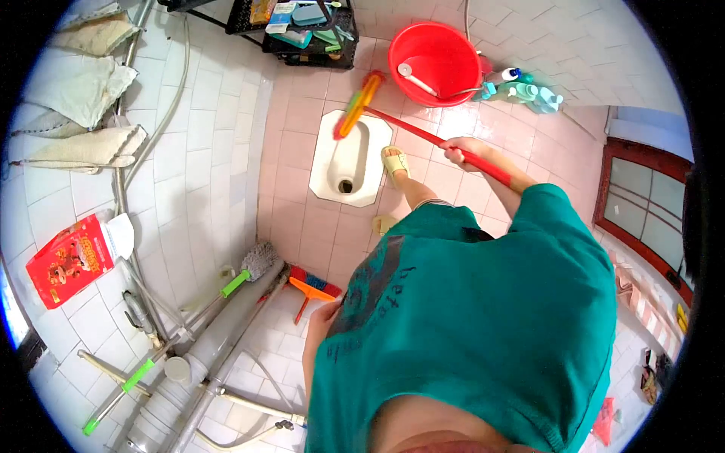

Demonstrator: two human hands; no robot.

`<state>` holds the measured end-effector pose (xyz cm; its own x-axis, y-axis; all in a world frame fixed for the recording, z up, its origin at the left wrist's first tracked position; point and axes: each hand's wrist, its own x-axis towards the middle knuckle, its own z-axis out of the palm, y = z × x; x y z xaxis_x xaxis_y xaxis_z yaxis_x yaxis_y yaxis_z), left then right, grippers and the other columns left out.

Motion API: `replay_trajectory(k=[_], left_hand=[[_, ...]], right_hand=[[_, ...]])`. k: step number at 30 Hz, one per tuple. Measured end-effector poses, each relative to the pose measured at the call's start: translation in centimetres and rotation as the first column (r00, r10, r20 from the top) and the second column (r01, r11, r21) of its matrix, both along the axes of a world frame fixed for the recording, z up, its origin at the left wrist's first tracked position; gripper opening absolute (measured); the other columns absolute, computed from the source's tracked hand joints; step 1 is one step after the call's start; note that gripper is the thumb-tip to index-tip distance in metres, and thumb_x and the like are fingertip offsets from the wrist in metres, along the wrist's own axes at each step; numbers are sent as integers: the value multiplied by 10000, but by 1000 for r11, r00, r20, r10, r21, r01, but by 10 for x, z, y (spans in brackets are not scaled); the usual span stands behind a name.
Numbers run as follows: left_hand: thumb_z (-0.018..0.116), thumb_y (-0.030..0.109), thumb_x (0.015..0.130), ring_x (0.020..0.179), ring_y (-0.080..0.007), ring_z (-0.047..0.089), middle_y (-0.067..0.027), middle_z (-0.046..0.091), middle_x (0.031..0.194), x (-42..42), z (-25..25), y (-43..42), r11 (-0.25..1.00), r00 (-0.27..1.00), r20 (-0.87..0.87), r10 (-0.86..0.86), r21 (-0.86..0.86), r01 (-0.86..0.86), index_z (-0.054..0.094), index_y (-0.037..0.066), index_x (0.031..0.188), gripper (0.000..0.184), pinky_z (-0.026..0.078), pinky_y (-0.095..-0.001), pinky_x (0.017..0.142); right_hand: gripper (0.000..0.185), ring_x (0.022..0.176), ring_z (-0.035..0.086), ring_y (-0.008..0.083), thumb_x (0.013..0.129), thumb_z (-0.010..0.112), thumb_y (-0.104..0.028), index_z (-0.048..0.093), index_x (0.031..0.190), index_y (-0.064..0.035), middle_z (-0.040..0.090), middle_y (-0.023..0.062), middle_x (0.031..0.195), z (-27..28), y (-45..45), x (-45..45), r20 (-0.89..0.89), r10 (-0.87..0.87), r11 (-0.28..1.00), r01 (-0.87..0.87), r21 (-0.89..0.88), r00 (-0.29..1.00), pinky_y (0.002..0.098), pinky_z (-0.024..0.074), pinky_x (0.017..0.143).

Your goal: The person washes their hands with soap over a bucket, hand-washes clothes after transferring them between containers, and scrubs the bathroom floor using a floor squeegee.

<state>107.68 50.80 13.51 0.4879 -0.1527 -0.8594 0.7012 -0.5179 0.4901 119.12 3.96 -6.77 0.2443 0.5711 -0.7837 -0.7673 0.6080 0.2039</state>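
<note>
A long red handle (411, 130) is in my right hand (462, 153), whose fingers are wrapped round it. At its far end, a yellow, orange and green brush head (358, 106) is blurred over the upper part of the white squat toilet (325, 162). My left hand (322, 317) is low at my left side, partly hidden by the green shirt (483, 302); its fingers cannot be made out. Close to it lies an orange brush (311, 287) with dark blue and red bristles.
A red bucket (453, 57) stands beyond the toilet, beside several bottles (521, 92). A black rack (317, 54) is at the top. Grey pipes (215, 336) and a grey fluffy duster (260, 259) are at the left. A red-framed door (642, 162) is at the right.
</note>
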Motion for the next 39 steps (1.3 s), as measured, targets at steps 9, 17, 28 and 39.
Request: replay_trajectory(k=[9,17,28,39], left_hand=[[489,92,813,782,-114,535,-58,593,847,35,27,-43,1000,996,-88,-21,-4,20,539,-46,989,229,412,-226,700],[494,60,806,758,-100,531,-44,590,852,15,-2,-14,985,999,28,31,-173,-26,533,-37,1013,232,415,-215,693],[574,134,754,851,-217,526,-143,537,971,53,-2,-11,941,770,562,-303,304,149,498,37,1074,343,428,-301,693],[580,120,753,895,-188,520,-129,534,1009,62,-10,-18,985,867,487,-106,-68,158,481,40,1094,364,428,-297,744]], right_hand=[[198,345,354,23,816,460,-143,373,651,-75,380,-28,505,101,-34,41,55,178,934,-152,-323,982,127,290,278],[127,364,373,32,779,441,-61,368,676,-53,372,-11,487,117,-44,50,135,334,827,-221,-517,933,140,305,299],[131,375,388,34,806,446,-98,385,701,-51,402,-16,515,142,-36,74,-36,415,750,-364,-552,909,121,323,312],[147,373,394,16,809,466,-125,389,691,-81,425,-23,533,118,-36,23,86,256,815,-167,-555,963,118,333,301]])
